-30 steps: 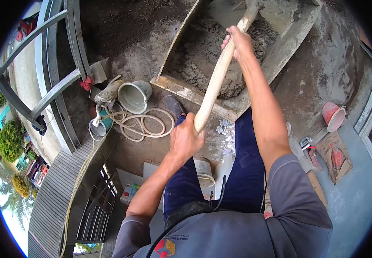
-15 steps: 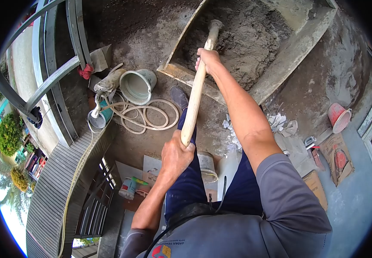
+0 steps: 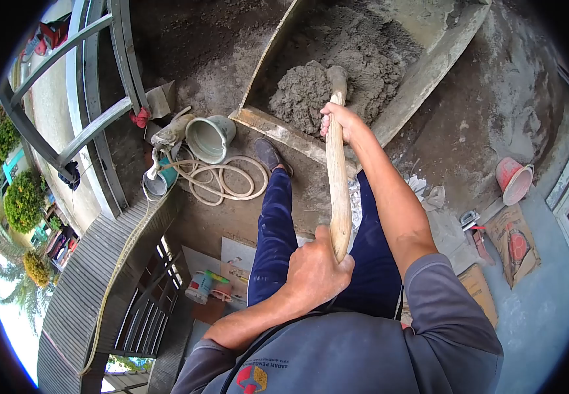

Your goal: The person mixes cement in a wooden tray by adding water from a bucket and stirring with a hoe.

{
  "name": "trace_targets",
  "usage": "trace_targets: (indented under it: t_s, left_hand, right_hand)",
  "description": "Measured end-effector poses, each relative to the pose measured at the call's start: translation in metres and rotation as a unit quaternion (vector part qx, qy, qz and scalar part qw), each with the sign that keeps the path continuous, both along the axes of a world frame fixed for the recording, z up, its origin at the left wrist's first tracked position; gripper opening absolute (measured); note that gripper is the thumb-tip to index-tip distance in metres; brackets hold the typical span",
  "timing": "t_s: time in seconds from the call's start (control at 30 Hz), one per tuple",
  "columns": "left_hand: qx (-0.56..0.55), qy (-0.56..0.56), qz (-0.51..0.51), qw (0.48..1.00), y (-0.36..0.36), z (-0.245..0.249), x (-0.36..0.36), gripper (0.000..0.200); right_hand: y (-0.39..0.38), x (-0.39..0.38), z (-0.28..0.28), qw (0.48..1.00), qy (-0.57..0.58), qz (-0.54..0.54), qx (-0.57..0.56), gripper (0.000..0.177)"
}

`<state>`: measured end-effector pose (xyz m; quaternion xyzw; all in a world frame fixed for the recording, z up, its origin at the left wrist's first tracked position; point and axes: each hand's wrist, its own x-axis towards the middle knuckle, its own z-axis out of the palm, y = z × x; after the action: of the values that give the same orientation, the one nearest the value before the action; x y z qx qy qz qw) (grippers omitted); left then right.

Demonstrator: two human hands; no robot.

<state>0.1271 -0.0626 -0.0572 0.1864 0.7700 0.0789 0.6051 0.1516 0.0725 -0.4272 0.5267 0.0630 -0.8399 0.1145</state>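
The left hand is clenched round the butt of one wooden handle at lower centre. The right hand grips the same handle higher up, just short of the tool head sunk in wet grey mortar inside the trough at top centre. There are three buckets: a grey bucket and a teal bucket by the coiled hose at left, and a pink bucket at right; the writing by the shirt logo is too small to read.
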Motion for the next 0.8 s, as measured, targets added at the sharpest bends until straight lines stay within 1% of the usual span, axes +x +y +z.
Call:
trace_targets:
  t_s: [0.07, 0.17, 0.2, 0.27, 0.33, 0.37, 0.4, 0.43, 0.47, 0.5, 0.53, 0.57, 0.6, 0.63, 0.67, 0.73, 0.77, 0.8]
  left_hand:
    - [0.019, -0.006, -0.012, 1.000, 0.000, 0.021, -0.003, 0.039]
    - [0.030, -0.034, -0.031, 0.999, -0.003, 0.052, -0.023, 0.038]
    - [0.030, -0.046, -0.028, 0.998, -0.014, 0.061, -0.030, 0.036]
    - [0.037, -0.071, -0.023, 0.997, -0.043, 0.073, -0.049, 0.034]
    - [0.039, -0.097, -0.011, 0.994, -0.089, 0.072, -0.069, 0.031]
    - [0.032, -0.113, -0.021, 0.993, -0.111, 0.067, -0.085, 0.033]
    - [0.014, -0.135, -0.004, 0.991, -0.149, 0.049, -0.098, 0.033]
    - [0.015, -0.108, 0.013, 0.994, -0.199, 0.016, -0.103, 0.031]
    - [0.010, -0.089, 0.034, 0.995, -0.247, -0.027, -0.111, 0.027]
    - [-0.008, -0.051, 0.036, 0.998, -0.301, -0.086, -0.112, 0.023]
    - [-0.059, 0.046, -0.067, 0.995, -0.317, -0.129, -0.116, 0.025]
    - [-0.097, 0.086, -0.099, 0.987, -0.350, -0.181, -0.115, 0.027]
    - [-0.087, 0.095, -0.069, 0.989, -0.367, -0.208, -0.121, 0.025]
    - [-0.082, 0.099, -0.042, 0.991, -0.383, -0.223, -0.124, 0.024]
    - [-0.077, 0.101, -0.011, 0.992, -0.390, -0.231, -0.122, 0.022]
    - [-0.002, 0.092, -0.063, 0.994, -0.391, -0.181, -0.127, 0.020]
    - [0.044, 0.097, -0.087, 0.990, -0.376, -0.151, -0.138, 0.019]
    - [0.076, 0.064, -0.074, 0.992, -0.368, -0.115, -0.145, 0.019]
  right_hand:
    - [0.011, 0.016, 0.022, 0.998, -0.015, -0.057, -0.034, 0.015]
    - [0.024, 0.026, 0.066, 0.995, -0.036, -0.088, 0.017, 0.016]
    - [0.023, 0.027, 0.079, 0.994, -0.048, -0.097, 0.029, 0.016]
    - [0.019, 0.023, 0.106, 0.987, -0.081, -0.102, 0.089, 0.012]
    - [-0.004, 0.017, 0.142, 0.972, -0.138, -0.120, 0.150, 0.012]
    - [-0.020, 0.011, 0.153, 0.962, -0.168, -0.130, 0.169, 0.013]
    - [-0.040, 0.003, 0.168, 0.955, -0.175, -0.141, 0.193, 0.013]
    - [-0.069, -0.003, 0.176, 0.947, -0.183, -0.155, 0.215, 0.012]
    - [-0.091, -0.016, 0.176, 0.937, -0.186, -0.171, 0.240, 0.011]
    - [-0.119, -0.020, 0.152, 0.935, -0.175, -0.192, 0.241, 0.013]
    - [-0.152, -0.014, 0.125, 0.933, -0.167, -0.211, 0.239, 0.015]
    - [-0.175, -0.015, 0.113, 0.926, -0.184, -0.214, 0.252, 0.019]
    - [-0.190, -0.023, 0.107, 0.918, -0.197, -0.221, 0.265, 0.022]
    - [-0.199, -0.026, 0.110, 0.914, -0.192, -0.217, 0.284, 0.027]
    - [-0.196, -0.029, 0.117, 0.911, -0.190, -0.213, 0.297, 0.020]
    - [-0.194, -0.038, 0.146, 0.908, -0.188, -0.208, 0.310, 0.011]
    - [-0.187, -0.036, 0.159, 0.923, -0.179, -0.182, 0.289, 0.011]
    - [-0.179, -0.038, 0.181, 0.925, -0.170, -0.181, 0.286, 0.012]
